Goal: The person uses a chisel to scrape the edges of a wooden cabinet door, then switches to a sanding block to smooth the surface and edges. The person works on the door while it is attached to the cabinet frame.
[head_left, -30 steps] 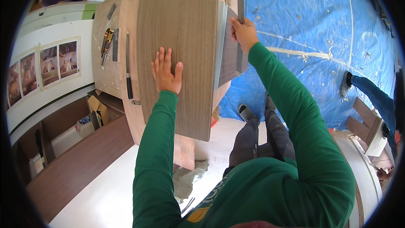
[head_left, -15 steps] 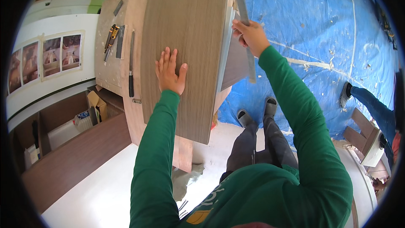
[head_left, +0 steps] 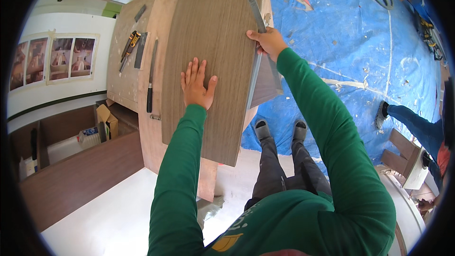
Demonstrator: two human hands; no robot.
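Observation:
My left hand [head_left: 196,87] lies flat on a wood-grain panel [head_left: 215,23], its fingers stretched out and the thumb apart. My right hand [head_left: 269,42] is closed round a long, flat grey metal bar [head_left: 256,12] at the panel's right edge. Whether the bar is a file or a ruler I cannot make out. Its far end slants over the panel, while the near end hangs out past the edge. The right thumb reaches over the panel top; most of the other fingers are hidden. A pale strip [head_left: 252,83] runs along that edge.
Left of the panel, a black-handled tool [head_left: 150,76], yellow-and-black cutters [head_left: 131,45] and a dark flat piece [head_left: 141,50] lie on the worktop [head_left: 121,78]. A blue sheet [head_left: 332,38] covers the floor at right, where a person's leg [head_left: 410,118] shows. Open drawers [head_left: 66,137] stand lower left.
My right hand has moved left and slightly nearer, bringing the bar's far end over the panel at a steeper slant. My left hand has stayed flat on the panel.

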